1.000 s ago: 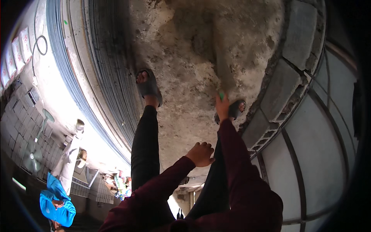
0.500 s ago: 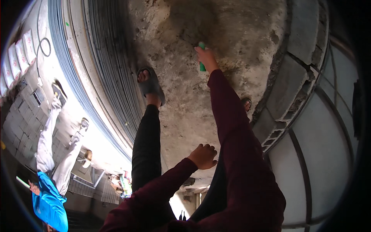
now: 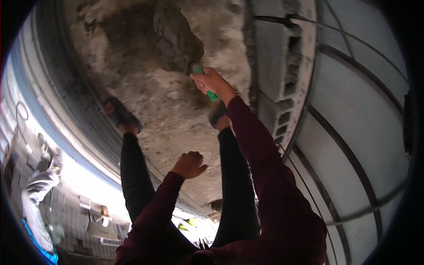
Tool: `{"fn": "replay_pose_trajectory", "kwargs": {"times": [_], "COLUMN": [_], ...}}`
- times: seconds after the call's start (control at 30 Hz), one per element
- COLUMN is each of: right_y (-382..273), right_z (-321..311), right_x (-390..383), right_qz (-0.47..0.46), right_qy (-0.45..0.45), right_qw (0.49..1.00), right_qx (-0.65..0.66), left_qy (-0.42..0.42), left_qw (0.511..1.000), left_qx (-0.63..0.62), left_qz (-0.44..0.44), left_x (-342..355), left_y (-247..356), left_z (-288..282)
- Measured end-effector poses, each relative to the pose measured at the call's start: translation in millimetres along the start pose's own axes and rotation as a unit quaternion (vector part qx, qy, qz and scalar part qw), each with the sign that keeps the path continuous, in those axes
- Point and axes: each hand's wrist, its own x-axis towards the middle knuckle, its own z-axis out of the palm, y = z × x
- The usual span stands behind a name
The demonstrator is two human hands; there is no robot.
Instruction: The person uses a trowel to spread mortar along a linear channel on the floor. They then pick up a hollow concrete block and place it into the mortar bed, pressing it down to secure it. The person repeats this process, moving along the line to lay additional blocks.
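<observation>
A green-handled trowel (image 3: pixel 207 86) is in my right hand (image 3: pixel 213 83), with the fingers wrapped around its grip. A thick grey heap of wet mortar (image 3: pixel 176 42) lies at the far end of the handle and hides the blade. Whether it rests on the blade or on the ground I cannot tell. Nearer to me, between my legs, my left hand (image 3: pixel 189 165) hangs in the air with its fingers curled and its thumb sticking out. Nothing shows in it, and it touches nothing.
Rough, stained concrete floor (image 3: pixel 154 95) lies under my sandalled feet. Hollow grey blocks (image 3: pixel 282 88) line the right side, beside pale panels with dark bars (image 3: pixel 349 145). At left runs a ridged metal track (image 3: pixel 59 57). Beyond it stands a person in light trousers (image 3: pixel 37 190).
My view has turned, and the person at left sits lower in it. My right hand has brought the trowel closer to me, and a mortar heap now shows at its end. My left hand stays curled.
</observation>
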Motion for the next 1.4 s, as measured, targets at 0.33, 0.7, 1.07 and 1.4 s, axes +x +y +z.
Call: {"fn": "replay_pose_trajectory", "kwargs": {"times": [0.33,0.7,1.07,1.4], "right_y": [36,174,97,-86], "right_z": [-206,-195,-132,-126], "right_x": [-285,-261,-178,-92], "right_qz": [0.035,0.01,-0.092,-0.105], "right_qy": [0.272,0.68,0.562,0.561], "right_qw": [0.962,0.631,0.686,0.687], "right_qx": [0.003,-0.373,0.454,0.45], "left_qy": [0.039,-0.002,-0.009,0.042], "left_qw": [0.999,0.998,0.999,0.999], "left_qx": [0.024,0.045,0.033,-0.004], "left_qz": [-0.006,-0.044,-0.038,-0.01], "left_x": [28,43,36,15], "left_y": [8,13,21,9], "left_z": [5,10,-5,-7]}}
